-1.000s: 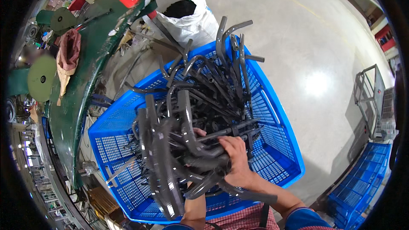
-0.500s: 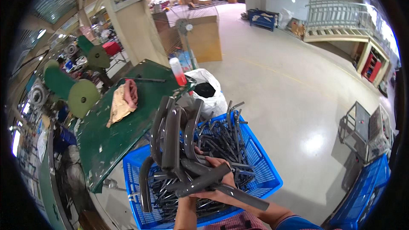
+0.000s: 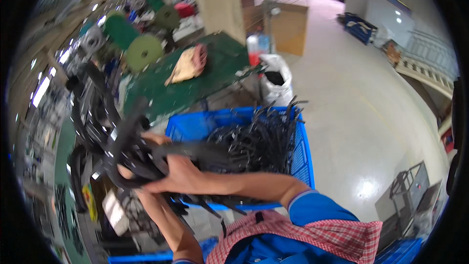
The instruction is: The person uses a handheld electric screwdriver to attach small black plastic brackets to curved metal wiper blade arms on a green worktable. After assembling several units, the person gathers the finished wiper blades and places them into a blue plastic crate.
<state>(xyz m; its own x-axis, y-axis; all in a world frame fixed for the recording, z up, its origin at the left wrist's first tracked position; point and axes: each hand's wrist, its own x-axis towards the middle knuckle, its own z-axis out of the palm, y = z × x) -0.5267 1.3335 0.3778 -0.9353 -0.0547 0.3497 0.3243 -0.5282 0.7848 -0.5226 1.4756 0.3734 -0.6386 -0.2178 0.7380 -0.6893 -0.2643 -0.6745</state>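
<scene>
A bundle of black, glossy bent tubes [image 3: 128, 156] is held up at the left, beyond the left side of a blue plastic basket. My right hand [image 3: 180, 173] reaches across and grips the bundle from its right side. Mostly hidden behind the tubes, my left hand [image 3: 126, 172] is closed round the lower part of the bundle. The blue basket [image 3: 305, 154] holds a heap of similar dark bent tubes [image 3: 249, 139], with several ends sticking up over its far right corner. Motion blurs the held tubes.
Behind the basket stands a green worktable [image 3: 215, 80] with a tan and pink cloth [image 3: 189, 63] and a red-and-white bottle [image 3: 253, 51]. A white sack [image 3: 281, 90] is beside it. Another green surface [image 3: 71, 215] with dark rods lies at the left. A metal cart [image 3: 415, 186] stands right.
Both hands have carried the bundle of bent tubes from over the basket to the left. The view has turned left, so the basket and worktable sit farther right in the picture.
</scene>
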